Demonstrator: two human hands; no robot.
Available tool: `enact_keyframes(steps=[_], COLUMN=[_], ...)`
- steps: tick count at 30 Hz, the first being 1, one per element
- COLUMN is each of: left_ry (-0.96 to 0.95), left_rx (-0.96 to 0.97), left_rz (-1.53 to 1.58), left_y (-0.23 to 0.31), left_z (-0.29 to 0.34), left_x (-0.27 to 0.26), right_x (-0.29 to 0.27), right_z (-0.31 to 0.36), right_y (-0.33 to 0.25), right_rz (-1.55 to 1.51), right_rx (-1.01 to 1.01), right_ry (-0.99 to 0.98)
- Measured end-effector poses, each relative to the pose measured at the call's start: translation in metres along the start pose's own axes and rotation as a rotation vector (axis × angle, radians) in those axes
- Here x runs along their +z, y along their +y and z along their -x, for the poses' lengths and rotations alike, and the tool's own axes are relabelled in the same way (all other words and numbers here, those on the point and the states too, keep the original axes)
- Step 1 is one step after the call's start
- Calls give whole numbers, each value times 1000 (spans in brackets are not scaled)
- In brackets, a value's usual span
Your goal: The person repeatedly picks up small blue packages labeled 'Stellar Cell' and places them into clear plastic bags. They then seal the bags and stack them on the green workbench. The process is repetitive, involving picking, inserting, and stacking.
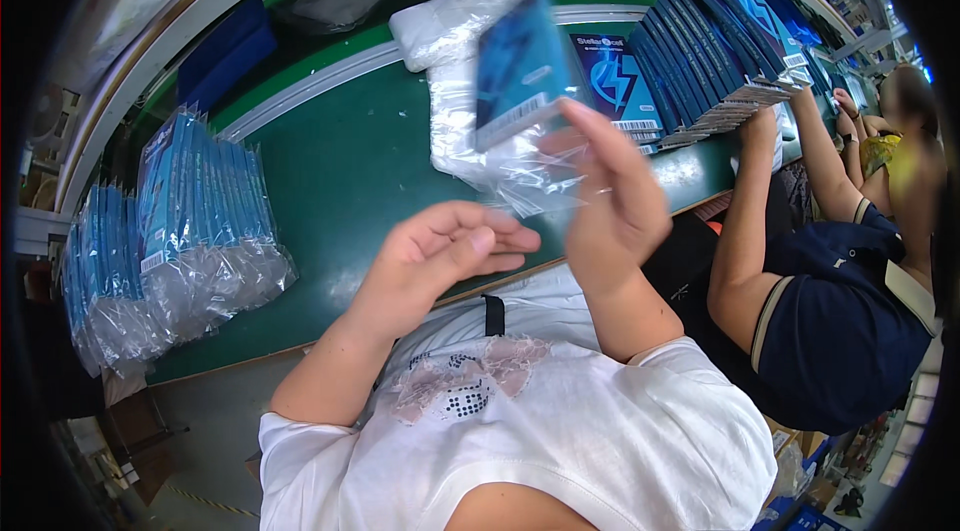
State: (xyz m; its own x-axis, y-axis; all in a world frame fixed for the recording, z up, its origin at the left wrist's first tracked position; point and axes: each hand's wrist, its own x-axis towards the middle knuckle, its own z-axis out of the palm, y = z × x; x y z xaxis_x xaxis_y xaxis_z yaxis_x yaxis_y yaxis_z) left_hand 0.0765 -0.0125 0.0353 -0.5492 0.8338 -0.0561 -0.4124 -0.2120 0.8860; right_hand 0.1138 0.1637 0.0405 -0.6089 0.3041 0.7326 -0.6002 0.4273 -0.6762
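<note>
Blue box (525, 66): long axis ran roughly upright, barcoded end (520, 120) low; right hand (620, 196): grip pinched lower corner; left hand (435, 249): grip curled loosely, empty

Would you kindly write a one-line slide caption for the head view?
Right hand holds a blue package over a green table, left hand empty, bagged packages at far left.

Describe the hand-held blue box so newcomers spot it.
On the green table, find the shiny white plastic pile. Overlapping it in view is the blue box in the right hand; unlike the left row and right row, it is held singly.
</note>
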Motion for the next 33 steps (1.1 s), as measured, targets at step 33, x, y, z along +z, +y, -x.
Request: enact_keyframes(steps=[33], left_ry=[1095], left_rx=[-228], left_rz=[-1258], left_y=[188], left_z=[115], left_x=[-108], right_x=[83], right_z=[2], right_y=[5], right_rz=[-275], right_rx=[352], right_ry=[-631])
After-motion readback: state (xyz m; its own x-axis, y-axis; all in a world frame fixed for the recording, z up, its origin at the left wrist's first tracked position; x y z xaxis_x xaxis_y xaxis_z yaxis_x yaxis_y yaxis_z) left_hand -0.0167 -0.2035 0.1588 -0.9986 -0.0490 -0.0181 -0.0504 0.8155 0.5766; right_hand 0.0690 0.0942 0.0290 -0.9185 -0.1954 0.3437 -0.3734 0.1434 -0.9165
